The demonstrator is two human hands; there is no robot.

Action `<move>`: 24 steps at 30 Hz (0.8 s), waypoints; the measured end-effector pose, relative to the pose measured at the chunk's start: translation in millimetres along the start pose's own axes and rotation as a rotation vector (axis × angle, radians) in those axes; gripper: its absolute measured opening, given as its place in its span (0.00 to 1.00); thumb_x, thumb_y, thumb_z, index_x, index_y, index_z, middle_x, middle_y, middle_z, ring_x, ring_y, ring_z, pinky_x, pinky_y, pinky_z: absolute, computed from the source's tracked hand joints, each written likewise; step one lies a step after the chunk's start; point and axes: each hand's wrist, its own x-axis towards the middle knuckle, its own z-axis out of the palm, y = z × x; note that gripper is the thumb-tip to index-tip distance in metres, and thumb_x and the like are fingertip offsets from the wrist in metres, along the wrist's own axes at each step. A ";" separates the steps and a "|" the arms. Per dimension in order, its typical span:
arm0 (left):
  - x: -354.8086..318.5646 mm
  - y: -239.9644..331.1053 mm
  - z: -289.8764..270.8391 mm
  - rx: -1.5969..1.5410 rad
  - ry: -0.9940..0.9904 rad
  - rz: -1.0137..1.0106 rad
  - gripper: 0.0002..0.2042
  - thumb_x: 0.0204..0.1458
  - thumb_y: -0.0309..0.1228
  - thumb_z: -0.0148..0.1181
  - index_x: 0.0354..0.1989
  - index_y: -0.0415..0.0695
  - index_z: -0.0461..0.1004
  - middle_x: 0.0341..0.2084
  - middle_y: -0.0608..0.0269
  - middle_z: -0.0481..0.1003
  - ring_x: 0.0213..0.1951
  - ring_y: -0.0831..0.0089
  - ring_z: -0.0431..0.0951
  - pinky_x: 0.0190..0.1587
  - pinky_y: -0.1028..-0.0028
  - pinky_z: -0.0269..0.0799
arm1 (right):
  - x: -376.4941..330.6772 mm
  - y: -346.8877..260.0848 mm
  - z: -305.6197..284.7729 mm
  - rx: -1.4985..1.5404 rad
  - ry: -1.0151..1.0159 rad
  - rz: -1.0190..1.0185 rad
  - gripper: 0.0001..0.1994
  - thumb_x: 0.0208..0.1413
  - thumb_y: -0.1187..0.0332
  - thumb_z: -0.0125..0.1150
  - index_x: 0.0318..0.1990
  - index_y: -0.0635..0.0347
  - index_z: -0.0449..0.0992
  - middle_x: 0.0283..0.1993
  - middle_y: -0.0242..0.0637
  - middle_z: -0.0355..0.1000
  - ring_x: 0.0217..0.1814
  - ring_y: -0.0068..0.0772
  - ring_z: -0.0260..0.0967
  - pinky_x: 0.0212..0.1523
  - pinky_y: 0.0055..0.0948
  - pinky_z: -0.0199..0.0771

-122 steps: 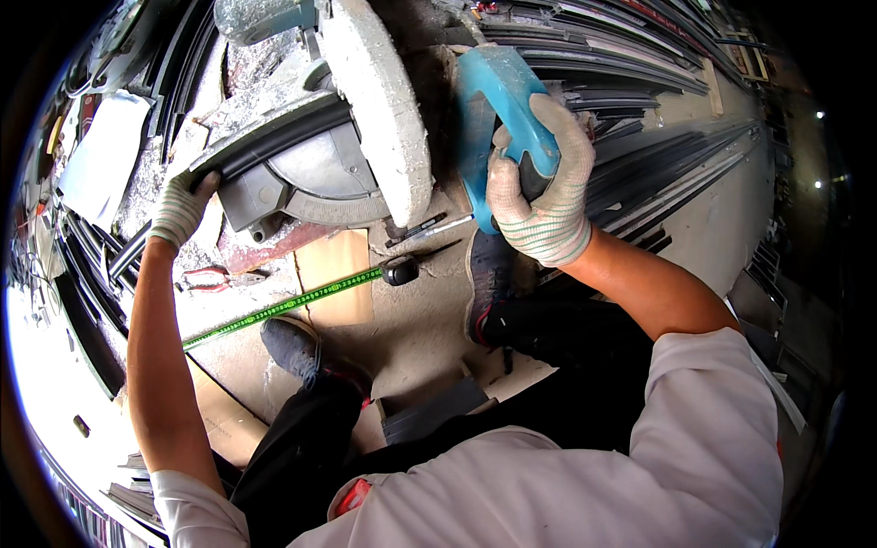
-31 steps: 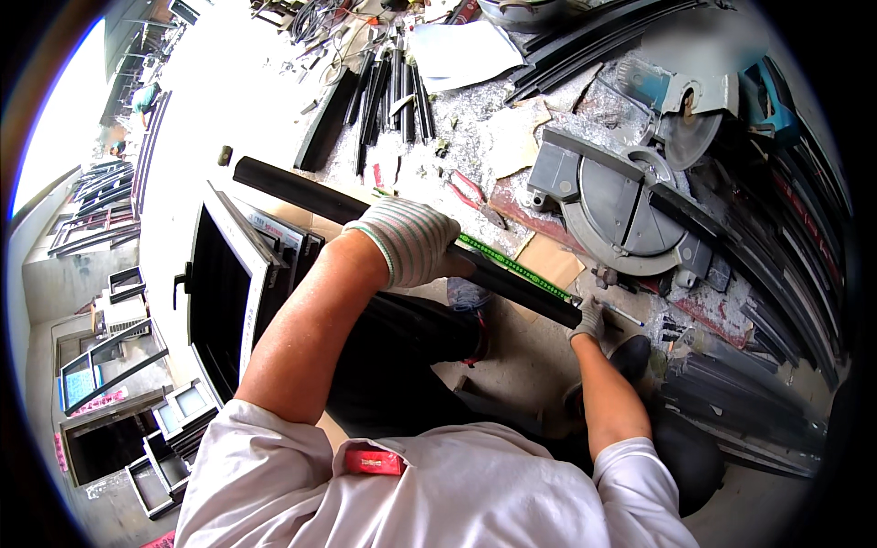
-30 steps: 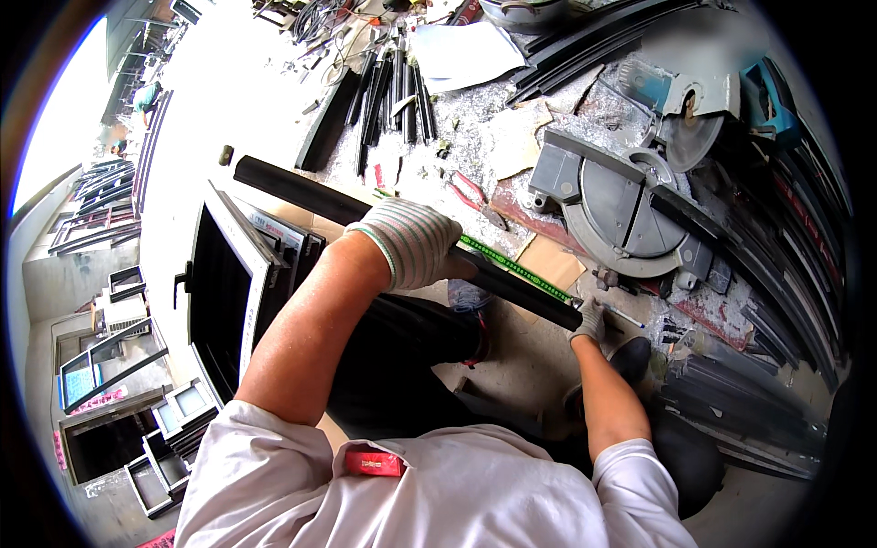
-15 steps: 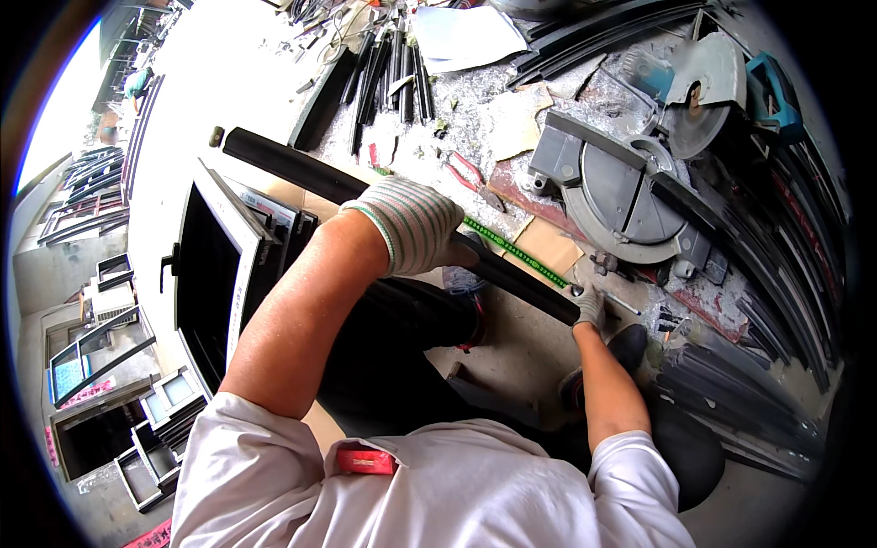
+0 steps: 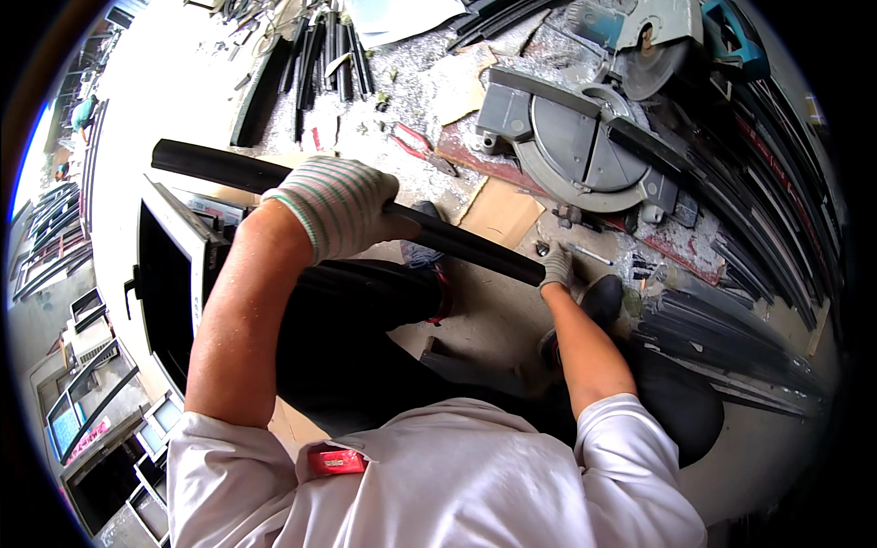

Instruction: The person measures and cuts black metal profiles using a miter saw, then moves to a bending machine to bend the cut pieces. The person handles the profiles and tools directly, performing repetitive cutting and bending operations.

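A long black bar (image 5: 461,247), like a frame profile, slants across in front of me from upper left to lower right. My left hand (image 5: 338,205), in a striped knit glove, is closed around its middle. My right hand (image 5: 556,267), gloved too, is at the bar's lower right end with its fingers curled. A small dark and silvery thing (image 5: 543,247) shows at its fingertips; I cannot make out what it is. Beyond the bar lie red-handled pliers (image 5: 422,151) and a piece of brown cardboard (image 5: 501,212). A white pen-like stick (image 5: 589,254) lies beside my right hand.
A mitre saw (image 5: 585,137) with a round grey base stands at upper right. Long dark profiles (image 5: 776,201) are stacked beyond it, and shorter black pieces (image 5: 324,59) lie at the top. A pale-edged frame (image 5: 174,228) stands at left. Debris litters the floor.
The green tape measure strip that ran along the bar between my hands is no longer in sight. The view has shifted, so the surroundings sit further left and higher; my left hand still grips the bar.
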 end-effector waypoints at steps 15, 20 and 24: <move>43.6 -21.4 9.1 -0.102 -0.108 0.053 0.20 0.55 0.49 0.68 0.28 0.42 0.81 0.24 0.52 0.80 0.33 0.51 0.83 0.41 0.58 0.76 | -54.2 2.7 -15.5 0.324 0.305 0.259 0.25 0.62 0.56 0.63 0.57 0.67 0.72 0.52 0.50 0.78 0.51 0.44 0.79 0.53 0.38 0.77; 71.7 -13.7 -18.4 -0.080 -0.123 0.131 0.20 0.55 0.50 0.66 0.29 0.43 0.81 0.23 0.55 0.79 0.34 0.51 0.83 0.42 0.58 0.77 | -69.7 20.3 16.6 0.831 -0.088 0.414 0.15 0.63 0.61 0.63 0.49 0.64 0.77 0.42 0.37 0.79 0.42 0.29 0.74 0.49 0.29 0.75; 81.3 -10.4 -16.7 -0.089 -0.207 0.096 0.21 0.57 0.51 0.65 0.31 0.43 0.83 0.25 0.53 0.82 0.36 0.52 0.85 0.43 0.60 0.78 | -78.9 -4.0 -34.2 0.949 -0.243 0.386 0.07 0.66 0.68 0.61 0.46 0.58 0.78 0.40 0.27 0.73 0.41 0.20 0.67 0.45 0.22 0.72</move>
